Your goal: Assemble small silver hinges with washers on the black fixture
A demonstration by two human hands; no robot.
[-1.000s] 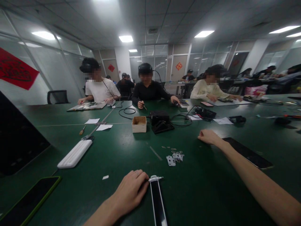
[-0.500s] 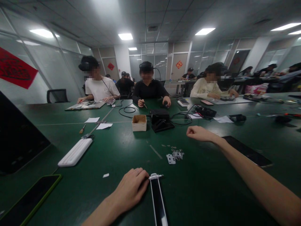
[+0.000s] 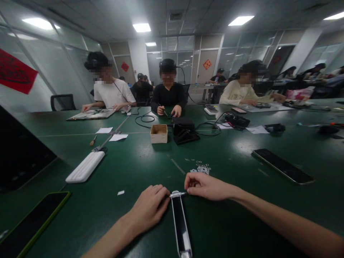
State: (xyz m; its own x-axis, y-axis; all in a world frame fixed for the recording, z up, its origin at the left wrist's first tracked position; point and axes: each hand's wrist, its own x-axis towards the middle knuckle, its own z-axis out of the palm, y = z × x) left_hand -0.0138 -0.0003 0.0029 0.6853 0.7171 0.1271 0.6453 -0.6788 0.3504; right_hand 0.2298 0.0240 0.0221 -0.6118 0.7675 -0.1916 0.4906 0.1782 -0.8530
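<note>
A long, narrow channel-like piece with pale edges and a dark inside [image 3: 180, 218] lies lengthwise before me. A thin metal pin [image 3: 177, 194] crosses its far end. My left hand [image 3: 152, 202] rests on the table at the left, its curled fingertips closed at the pin's left end. From the right, my right hand [image 3: 205, 185] brings thumb and forefinger pinched together to the pin's right tip. Whatever small thing may be between them is hidden. Just beyond that hand are several flat metal plates with holes [image 3: 201, 170], partly covered by it, and small ring washers [image 3: 203, 164].
A black phone [image 3: 282, 165] lies right, a green-edged phone [image 3: 34, 222] lower left. A white power bank [image 3: 86, 166] is at left. Ahead stand a small open box [image 3: 158, 135] and a black stand [image 3: 185, 130]. Several people sit working across the table.
My right hand has come toward me and left, from beyond the metal plates to the pin's right end. My left hand stays at the pin. The view has tilted down slightly.
</note>
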